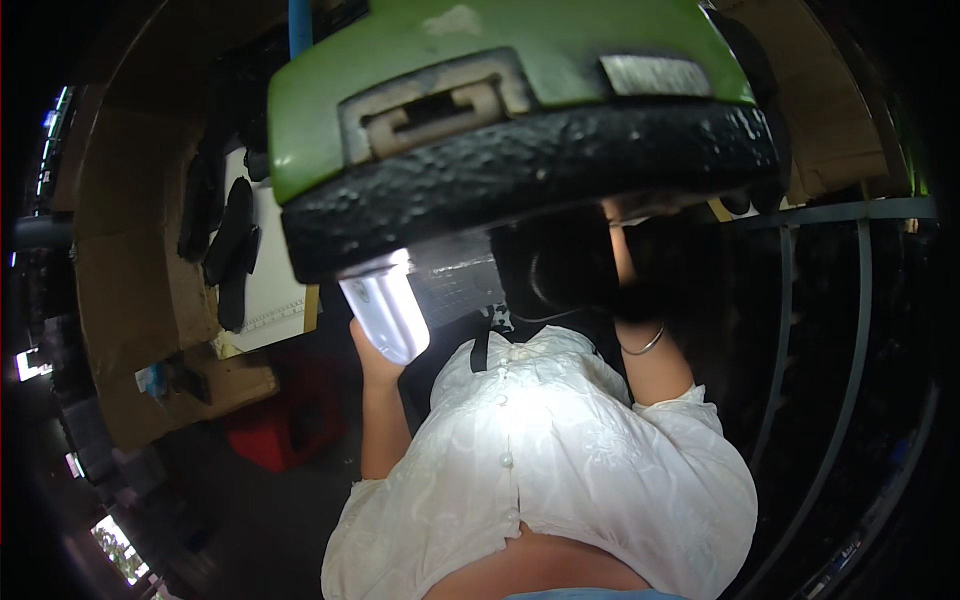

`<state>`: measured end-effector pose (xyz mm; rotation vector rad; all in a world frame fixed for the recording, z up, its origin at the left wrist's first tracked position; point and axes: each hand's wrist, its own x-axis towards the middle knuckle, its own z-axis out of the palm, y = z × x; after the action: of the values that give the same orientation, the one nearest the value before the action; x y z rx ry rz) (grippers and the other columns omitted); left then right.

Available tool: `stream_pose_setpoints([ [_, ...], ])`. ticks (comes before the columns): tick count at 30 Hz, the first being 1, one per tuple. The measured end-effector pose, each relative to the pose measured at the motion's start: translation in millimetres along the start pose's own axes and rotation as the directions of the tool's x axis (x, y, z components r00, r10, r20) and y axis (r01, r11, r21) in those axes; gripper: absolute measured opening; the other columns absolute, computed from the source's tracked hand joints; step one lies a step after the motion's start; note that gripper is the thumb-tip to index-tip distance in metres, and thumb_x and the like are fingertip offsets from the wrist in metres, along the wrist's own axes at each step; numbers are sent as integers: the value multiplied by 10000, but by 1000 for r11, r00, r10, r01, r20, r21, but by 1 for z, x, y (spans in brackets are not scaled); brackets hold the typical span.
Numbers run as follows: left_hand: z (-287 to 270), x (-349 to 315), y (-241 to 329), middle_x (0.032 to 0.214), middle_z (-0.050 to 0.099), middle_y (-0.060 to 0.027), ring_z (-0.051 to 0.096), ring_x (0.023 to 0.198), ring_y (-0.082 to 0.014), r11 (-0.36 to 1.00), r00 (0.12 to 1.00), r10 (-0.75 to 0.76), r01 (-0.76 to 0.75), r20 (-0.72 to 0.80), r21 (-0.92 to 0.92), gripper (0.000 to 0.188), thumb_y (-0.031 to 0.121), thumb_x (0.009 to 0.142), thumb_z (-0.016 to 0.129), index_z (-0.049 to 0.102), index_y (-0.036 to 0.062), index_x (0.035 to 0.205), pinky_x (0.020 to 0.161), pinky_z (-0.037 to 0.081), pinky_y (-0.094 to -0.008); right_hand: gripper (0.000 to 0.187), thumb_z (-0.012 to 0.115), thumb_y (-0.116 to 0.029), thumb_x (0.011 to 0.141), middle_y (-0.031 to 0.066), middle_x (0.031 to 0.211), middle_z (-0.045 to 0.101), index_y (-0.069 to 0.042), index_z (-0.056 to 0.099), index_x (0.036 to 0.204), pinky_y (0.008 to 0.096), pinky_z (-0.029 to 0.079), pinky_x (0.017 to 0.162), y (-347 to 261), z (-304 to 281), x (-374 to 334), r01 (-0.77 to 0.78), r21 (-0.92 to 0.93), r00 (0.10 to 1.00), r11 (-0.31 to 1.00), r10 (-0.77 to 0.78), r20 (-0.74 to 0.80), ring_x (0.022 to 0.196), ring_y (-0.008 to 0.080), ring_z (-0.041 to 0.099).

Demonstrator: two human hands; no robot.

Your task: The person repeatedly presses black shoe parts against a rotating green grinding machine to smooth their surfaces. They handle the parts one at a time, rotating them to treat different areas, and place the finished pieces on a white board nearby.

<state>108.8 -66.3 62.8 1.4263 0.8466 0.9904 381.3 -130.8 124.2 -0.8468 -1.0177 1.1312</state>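
Observation:
A large green machine housing (520,40) with a black textured lower rim fills the upper middle and blocks the view of my hands. A lit, clear-covered lamp (392,315) hangs under its left side. Behind the lamp, only the wrist end of my left hand (364,342) shows; its fingers are hidden. My right hand (621,255) reaches up beneath the housing's right side, with a metal bangle (643,341) on the wrist. A dark part covers most of it, so I cannot see its fingers or anything it may hold.
At left, dark elongated pieces (235,235) lie on a pale board (275,280) with ruler marks, beside an open cardboard box (135,290). Below stands a red stool-like object (268,435). Metal rails (850,340) run down the right, and more cardboard (825,120) is at upper right.

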Motion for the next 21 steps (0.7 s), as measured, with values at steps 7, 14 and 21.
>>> stream_pose_setpoints([
  [7,13,-6,-35,902,637,-33,600,753,-146,974,922,-222,195,319,113,301,136,738,718,613,-5,982,679,487,-297,729,754,-20,655,44,1073,569,-30,385,1283,268,496,775,-7,27,11,-25,-481,1000,876,19,-18,960,131,579],
  [14,81,7,-14,831,619,-145,593,776,-272,834,730,-194,-229,656,502,325,253,745,711,636,-4,928,705,463,-349,549,769,-87,659,74,931,643,-6,535,1149,281,499,727,-24,12,3,73,-692,997,719,-73,29,840,128,616],
  [21,-109,68,-37,1146,544,-177,500,1086,-262,528,950,271,-13,-155,849,431,237,777,658,550,40,1144,934,376,-366,277,696,-69,785,43,914,630,9,606,1035,200,470,697,-70,-92,-26,56,-803,424,593,-743,-518,790,76,576],
])
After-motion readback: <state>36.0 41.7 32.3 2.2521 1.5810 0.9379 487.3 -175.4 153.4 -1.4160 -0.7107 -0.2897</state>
